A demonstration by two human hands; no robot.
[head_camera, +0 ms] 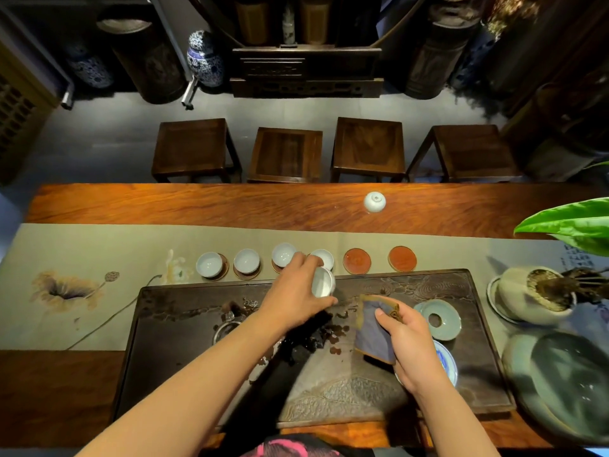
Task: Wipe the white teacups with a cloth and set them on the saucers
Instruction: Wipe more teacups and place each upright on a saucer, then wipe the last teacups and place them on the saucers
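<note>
My left hand grips a white teacup, tilted with its mouth facing right, above the far edge of the dark tea tray. My right hand holds a folded blue cloth over the tray, apart from the cup. Behind the tray runs a row of red-brown saucers. Three carry upright white cups, and a fourth cup stands partly hidden behind my left hand. Two saucers are bare. One more white cup lies upside down on the far wood.
On the tray's right sit a celadon lid rest and a blue-and-white dish under my right wrist. A plant pot, a large celadon bowl and green leaves crowd the right end. Several stools stand beyond the table.
</note>
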